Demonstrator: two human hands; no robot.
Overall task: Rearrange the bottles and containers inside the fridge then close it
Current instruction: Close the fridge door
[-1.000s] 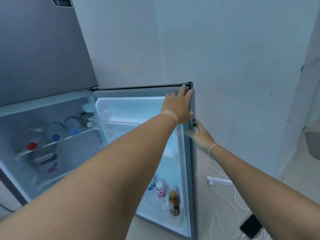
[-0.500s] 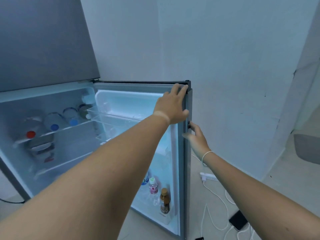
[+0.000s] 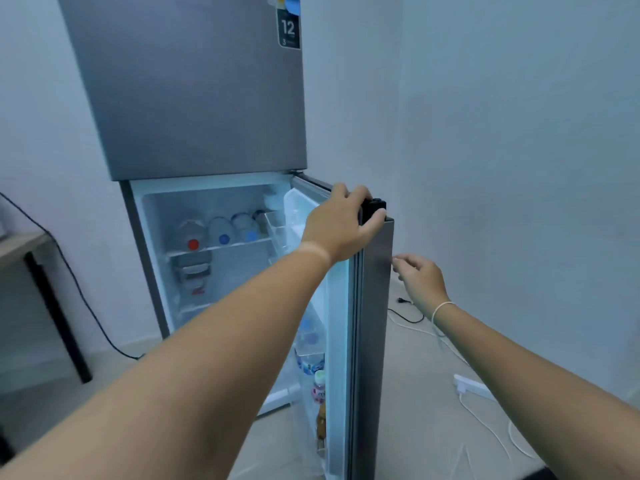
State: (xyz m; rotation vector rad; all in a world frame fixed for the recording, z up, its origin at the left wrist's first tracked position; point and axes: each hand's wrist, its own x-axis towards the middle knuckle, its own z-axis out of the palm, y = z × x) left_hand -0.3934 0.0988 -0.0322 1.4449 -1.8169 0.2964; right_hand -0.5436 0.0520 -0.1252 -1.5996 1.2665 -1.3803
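The fridge stands by the wall, and its lower door is open, seen edge-on. The left hand grips the top corner of the door, fingers curled over it. The right hand is just beside the door's outer face, fingers loosely bent, holding nothing. Bottles lie in a row on a shelf inside. More bottles stand low in the door rack. A power strip lies on the floor.
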